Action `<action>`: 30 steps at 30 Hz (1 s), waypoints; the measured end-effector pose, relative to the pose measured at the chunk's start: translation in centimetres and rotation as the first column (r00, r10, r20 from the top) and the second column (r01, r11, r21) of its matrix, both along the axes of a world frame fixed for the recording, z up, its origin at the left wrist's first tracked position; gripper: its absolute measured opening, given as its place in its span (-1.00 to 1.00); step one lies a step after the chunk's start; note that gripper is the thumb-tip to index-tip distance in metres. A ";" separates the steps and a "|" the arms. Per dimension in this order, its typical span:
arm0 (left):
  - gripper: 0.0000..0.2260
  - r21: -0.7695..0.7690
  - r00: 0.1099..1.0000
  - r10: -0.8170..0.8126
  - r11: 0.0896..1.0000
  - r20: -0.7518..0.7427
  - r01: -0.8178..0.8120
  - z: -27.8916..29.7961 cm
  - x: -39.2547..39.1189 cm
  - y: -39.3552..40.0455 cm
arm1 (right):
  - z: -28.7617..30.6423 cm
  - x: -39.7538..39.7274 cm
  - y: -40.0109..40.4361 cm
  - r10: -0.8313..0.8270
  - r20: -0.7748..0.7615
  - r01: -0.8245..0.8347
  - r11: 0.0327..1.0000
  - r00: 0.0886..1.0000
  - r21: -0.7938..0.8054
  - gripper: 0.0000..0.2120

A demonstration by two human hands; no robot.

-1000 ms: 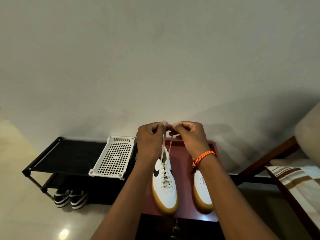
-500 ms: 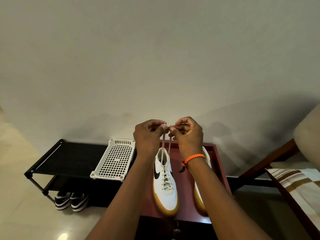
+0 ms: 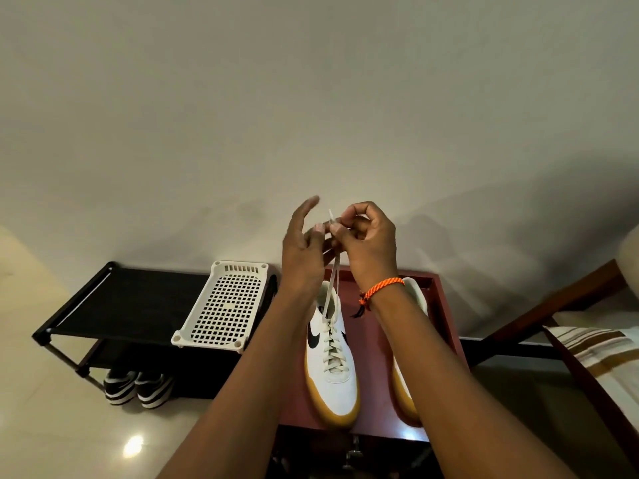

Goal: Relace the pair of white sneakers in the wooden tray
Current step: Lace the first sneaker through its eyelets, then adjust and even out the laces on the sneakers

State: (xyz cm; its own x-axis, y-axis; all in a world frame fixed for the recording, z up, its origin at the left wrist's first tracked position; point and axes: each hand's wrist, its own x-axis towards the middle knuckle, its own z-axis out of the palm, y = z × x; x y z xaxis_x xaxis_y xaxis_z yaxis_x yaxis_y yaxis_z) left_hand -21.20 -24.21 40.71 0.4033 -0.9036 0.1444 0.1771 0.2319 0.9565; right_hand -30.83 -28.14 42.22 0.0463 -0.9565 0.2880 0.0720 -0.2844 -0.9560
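White lace ends (image 3: 333, 271) rise taut from the left sneaker (image 3: 330, 354) in the wooden tray (image 3: 446, 305); we pinch them in our right hand (image 3: 366, 243), left hand (image 3: 304, 250) open. Soft and limp, they seem best held near the tips.

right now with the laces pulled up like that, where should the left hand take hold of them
Pinch the laces on the taut stretch just below the right hand, coming in from the left. Both strands run up close together from the left sneaker and hang free there, and the left hand is open right beside them.
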 end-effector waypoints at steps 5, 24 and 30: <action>-0.72 0.222 0.960 -0.165 0.968 0.225 0.114 -8.1 -0.1 -1.3 | -1.2 0.5 -3.2 0.051 0.206 -0.074 0.991 0.977 0.107 -0.75; -0.92 0.285 0.830 0.162 0.890 0.534 -0.357 -19.3 1.6 -4.7 | -22.1 0.1 -4.8 0.053 -0.336 0.085 0.920 0.940 0.382 -0.86; -0.94 0.308 0.709 0.098 0.852 0.699 -0.422 -20.3 1.4 -7.0 | -20.8 -0.7 -2.6 -0.024 -0.699 0.100 0.993 0.715 0.068 -0.69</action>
State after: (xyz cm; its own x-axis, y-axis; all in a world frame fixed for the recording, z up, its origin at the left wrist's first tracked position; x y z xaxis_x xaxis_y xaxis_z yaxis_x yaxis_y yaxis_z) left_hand -19.75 -31.20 20.36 0.5858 -0.8047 0.0962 -0.5129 -0.2762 0.8128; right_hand -31.55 -30.75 21.47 0.1370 -0.9847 0.1080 -0.6388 -0.1711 -0.7501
